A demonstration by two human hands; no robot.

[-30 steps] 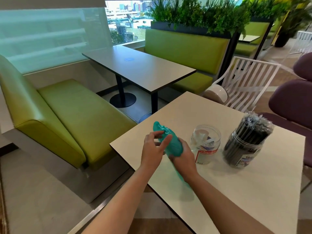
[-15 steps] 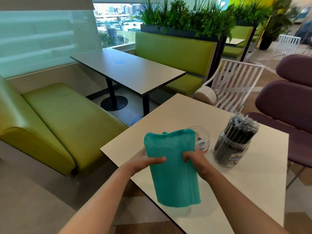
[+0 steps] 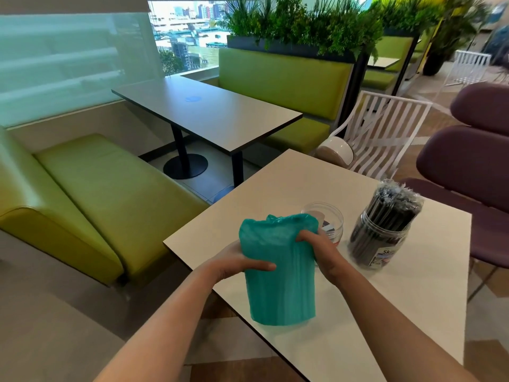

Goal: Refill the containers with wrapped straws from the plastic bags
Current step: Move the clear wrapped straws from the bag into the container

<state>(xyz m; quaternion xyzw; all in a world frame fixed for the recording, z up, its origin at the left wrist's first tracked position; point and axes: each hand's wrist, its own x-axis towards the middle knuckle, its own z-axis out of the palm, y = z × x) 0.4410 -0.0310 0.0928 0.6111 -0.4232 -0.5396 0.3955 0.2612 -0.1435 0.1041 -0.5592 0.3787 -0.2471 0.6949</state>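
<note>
Head view. A teal plastic bag (image 3: 278,274) is held above the near-left part of a white table (image 3: 413,312). Its long axis runs almost vertically in the frame, from a gathered, crumpled mouth at 12 o'clock to a flat, squared-off bottom edge at 6 o'clock; faint lengthwise ridges show through the film, though its contents cannot be made out.

The left hand (image 3: 237,261) grips the bag from its 9 o'clock side, at mid-height, with the thumb curled across the front face and the fingers hidden behind. The right hand (image 3: 321,249) pinches the bag at its 2 o'clock corner, just below the mouth, fingers curled into the film. The bag thus lies between the two hands, its lower half hanging free beneath them.

At 1 o'clock from the bag, partly hidden by it and the right hand, a clear open jar (image 3: 329,219) stands on the table. At 3 o'clock from that jar, nearby, a second clear jar (image 3: 378,238) stands packed with dark wrapped straws (image 3: 396,201), which lean towards 1 o'clock and rise above its rim.
</note>
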